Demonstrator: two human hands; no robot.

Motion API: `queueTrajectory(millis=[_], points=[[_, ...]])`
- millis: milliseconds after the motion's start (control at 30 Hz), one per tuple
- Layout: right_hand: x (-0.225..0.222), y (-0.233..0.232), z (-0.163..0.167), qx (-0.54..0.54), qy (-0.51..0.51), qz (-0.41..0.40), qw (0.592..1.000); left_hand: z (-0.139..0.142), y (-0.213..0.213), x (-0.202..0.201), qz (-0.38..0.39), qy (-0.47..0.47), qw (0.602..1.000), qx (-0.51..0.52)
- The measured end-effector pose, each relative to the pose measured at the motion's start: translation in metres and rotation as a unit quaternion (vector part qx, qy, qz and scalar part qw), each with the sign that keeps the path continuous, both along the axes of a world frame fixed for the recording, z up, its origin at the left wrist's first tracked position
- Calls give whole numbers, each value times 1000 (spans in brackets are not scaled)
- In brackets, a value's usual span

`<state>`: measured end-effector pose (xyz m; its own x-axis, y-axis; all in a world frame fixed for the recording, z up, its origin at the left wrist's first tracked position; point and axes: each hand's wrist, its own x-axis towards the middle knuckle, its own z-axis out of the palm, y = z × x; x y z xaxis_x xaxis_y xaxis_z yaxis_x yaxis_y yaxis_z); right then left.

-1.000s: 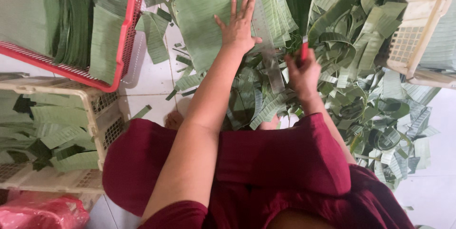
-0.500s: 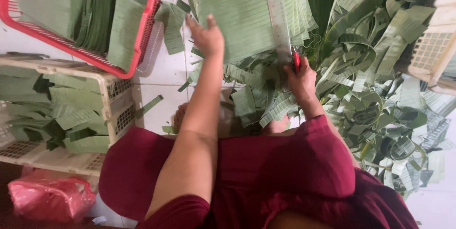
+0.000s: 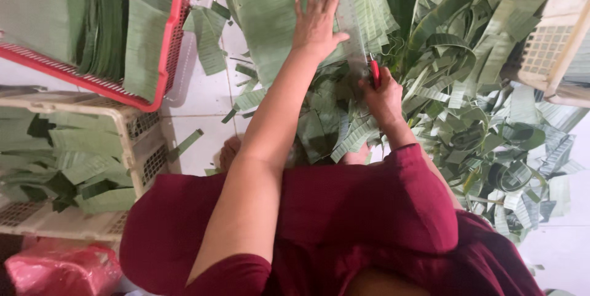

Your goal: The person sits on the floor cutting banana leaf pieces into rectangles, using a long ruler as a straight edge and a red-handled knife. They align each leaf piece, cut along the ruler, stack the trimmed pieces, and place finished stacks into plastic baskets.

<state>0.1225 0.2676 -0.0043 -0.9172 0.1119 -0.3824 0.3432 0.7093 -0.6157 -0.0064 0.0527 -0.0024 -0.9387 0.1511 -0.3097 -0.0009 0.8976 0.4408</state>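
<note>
Leaf stack (image 3: 270, 7) under flat left hand (image 3: 316, 23), right hand (image 3: 382, 96) grip pinching red-handled cutter (image 3: 373, 72), white tile floor (image 3: 203, 112)

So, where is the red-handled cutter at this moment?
In the head view the red-handled cutter is right of centre, in the right hand, at the near end of the clear ruler lying on the leaf stack.
</note>
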Motion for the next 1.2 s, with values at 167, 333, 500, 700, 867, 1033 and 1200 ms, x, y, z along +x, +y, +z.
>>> queueTrajectory(millis=[167, 333, 500, 700, 867, 1033, 1200], points=[[-4, 4, 11, -45, 87, 29, 995, -8, 4, -4, 16, -9, 1000, -18], [-37, 3, 28, -86, 146, 97, 981, -1, 4, -3, 31, -26, 999, 4], [-105, -27, 24, -9, 44, 139, 989, 18, 6, -9, 28, -73, 997, -26], [-146, -56, 12, 25, 81, 196, 977, 28, 10, -14, 35, -105, 992, -57], [-154, -63, 16, 46, 47, 199, 978, 28, 10, -14, 34, -118, 991, -57], [-161, -65, 19, 37, 25, 194, 980, 26, 12, -12, 31, -117, 990, -73], [-173, -69, 8, 26, 31, 191, 981, 23, 16, -14, 27, -143, 985, -94]])
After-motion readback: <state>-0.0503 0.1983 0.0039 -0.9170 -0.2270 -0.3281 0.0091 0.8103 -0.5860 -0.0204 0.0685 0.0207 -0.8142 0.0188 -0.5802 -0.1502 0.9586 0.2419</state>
